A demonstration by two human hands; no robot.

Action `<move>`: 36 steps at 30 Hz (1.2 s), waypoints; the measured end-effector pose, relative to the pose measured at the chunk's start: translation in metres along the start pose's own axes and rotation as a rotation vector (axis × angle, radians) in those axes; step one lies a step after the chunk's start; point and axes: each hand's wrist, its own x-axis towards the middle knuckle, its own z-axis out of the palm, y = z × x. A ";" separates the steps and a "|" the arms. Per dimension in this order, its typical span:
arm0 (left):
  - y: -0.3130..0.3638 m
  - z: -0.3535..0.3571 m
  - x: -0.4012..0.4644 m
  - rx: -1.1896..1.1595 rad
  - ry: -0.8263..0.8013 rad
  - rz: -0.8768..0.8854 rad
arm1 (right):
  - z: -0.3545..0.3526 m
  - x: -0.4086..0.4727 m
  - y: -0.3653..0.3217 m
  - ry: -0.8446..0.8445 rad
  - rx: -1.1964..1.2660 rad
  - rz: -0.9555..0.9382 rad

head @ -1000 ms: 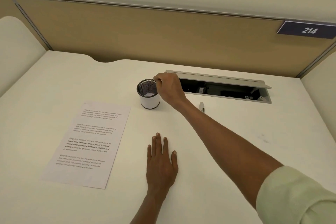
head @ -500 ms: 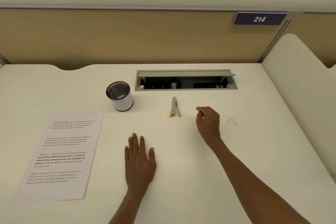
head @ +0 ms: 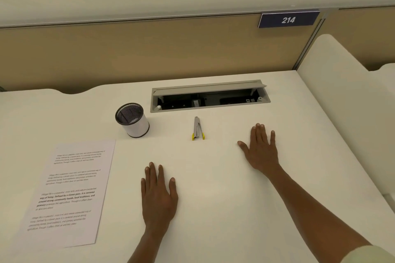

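Note:
My left hand (head: 159, 195) lies flat on the white desk (head: 213, 198), fingers straight, holding nothing. My right hand (head: 260, 148) also rests palm down on the desk, fingers spread, to the right of a small silver stapler with yellow ends (head: 198, 129). A white mesh-lined pen cup with a black rim (head: 132, 120) stands upright left of the stapler. A printed sheet of paper (head: 66, 194) lies flat at the left, apart from both hands.
An open grey cable tray (head: 209, 97) is sunk into the desk behind the stapler. A tan partition (head: 149, 53) with a blue "214" sign (head: 288, 20) closes the back. A white side divider (head: 346, 96) rises at the right.
My right hand left the rim of the pen cup, swung right past the stapler and came down flat on the desk. The view shifted right. My left hand stayed flat.

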 end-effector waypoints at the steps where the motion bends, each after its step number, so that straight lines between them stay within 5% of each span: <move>1: 0.000 0.000 0.000 0.001 0.000 -0.002 | 0.000 0.000 0.003 -0.004 -0.012 0.016; 6: 0.000 -0.001 -0.001 0.002 0.000 0.002 | -0.001 -0.006 0.008 0.079 0.092 0.116; 13: 0.001 -0.002 -0.001 -0.004 -0.004 -0.007 | 0.000 -0.026 0.015 0.105 0.369 0.587; 22: -0.001 0.000 -0.001 -0.005 -0.012 -0.013 | -0.005 -0.009 0.004 0.127 0.578 0.319; 27: 0.000 -0.001 0.000 -0.005 -0.015 -0.016 | -0.027 -0.009 0.043 0.319 0.775 0.503; 33: -0.001 -0.001 -0.001 0.004 -0.017 -0.009 | -0.034 0.000 0.058 0.029 0.708 0.302; 36: -0.001 -0.001 0.000 0.005 -0.017 -0.010 | -0.042 0.004 0.052 -0.092 0.886 0.310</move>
